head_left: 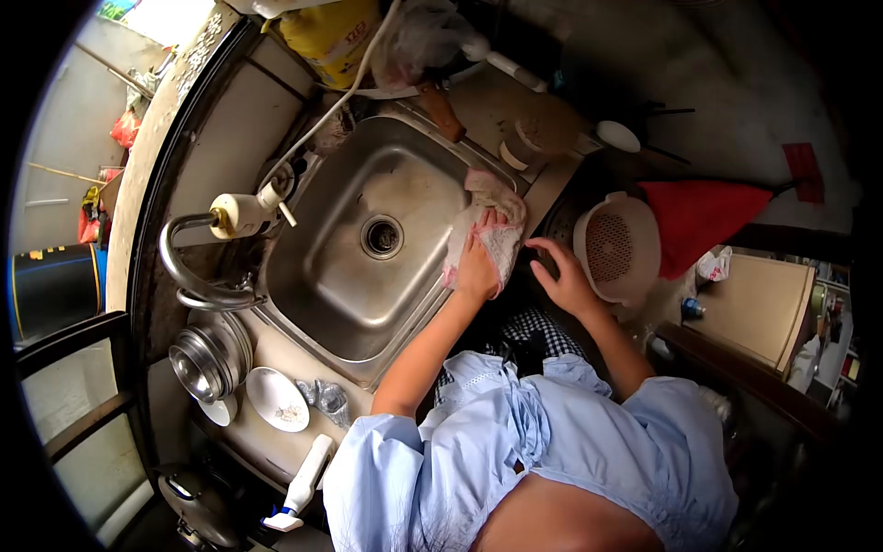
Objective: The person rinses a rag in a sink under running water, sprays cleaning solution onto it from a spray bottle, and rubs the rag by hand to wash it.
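Observation:
My left hand [477, 265] is on a damp-looking pink and white cloth [501, 241], pressing it over the near right rim of the steel sink [336, 276]. Its fingers rest on the cloth, bunched against the metal. To the right of the cloth, my right hand [563, 281] hovers with fingers apart and nothing in it, close to a pale perforated basket [614, 248]. Inside the sink, the basin shows a dark round drain [382, 236] and some wet patches.
A curved faucet [172, 262] with a white body stands at the sink's left. Stacked metal bowls [207, 359], a white plate [276, 399] with scraps and a spray bottle [308, 474] are at lower left. A wooden-handled knife [441, 112] lies behind the sink.

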Available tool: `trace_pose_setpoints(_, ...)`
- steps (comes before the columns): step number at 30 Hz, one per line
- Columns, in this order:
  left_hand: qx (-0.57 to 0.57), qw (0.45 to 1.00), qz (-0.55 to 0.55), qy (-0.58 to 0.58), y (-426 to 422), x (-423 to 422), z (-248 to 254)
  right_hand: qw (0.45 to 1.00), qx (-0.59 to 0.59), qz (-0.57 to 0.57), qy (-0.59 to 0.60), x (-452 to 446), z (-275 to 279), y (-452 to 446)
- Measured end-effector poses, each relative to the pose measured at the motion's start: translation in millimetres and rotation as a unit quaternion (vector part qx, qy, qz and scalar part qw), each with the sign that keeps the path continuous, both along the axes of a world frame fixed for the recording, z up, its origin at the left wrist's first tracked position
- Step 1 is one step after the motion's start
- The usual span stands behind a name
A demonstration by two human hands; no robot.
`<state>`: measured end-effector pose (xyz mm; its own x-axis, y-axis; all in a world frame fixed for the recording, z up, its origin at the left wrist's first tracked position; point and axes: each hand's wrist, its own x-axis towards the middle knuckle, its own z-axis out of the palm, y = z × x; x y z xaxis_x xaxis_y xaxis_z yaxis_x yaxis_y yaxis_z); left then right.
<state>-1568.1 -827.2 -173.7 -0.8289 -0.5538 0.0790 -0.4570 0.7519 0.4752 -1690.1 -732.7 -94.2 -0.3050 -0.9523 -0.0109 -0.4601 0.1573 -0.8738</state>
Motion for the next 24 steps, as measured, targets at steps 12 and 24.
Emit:
trace_pose_setpoints(12, -0.035, 0.998, 0.044, -0.022, 9.9, -1.3, -12.5, 0.957, 0.029, 0.04, 0.287, 36.0, -63.0, -69.2)
trace_pose_setpoints(24, -0.01, 0.987, 0.127, -0.1, 35.7, 36.2, -0.6, 0.966, 0.0, 0.204, 0.16, 71.2, -69.8, -45.8)
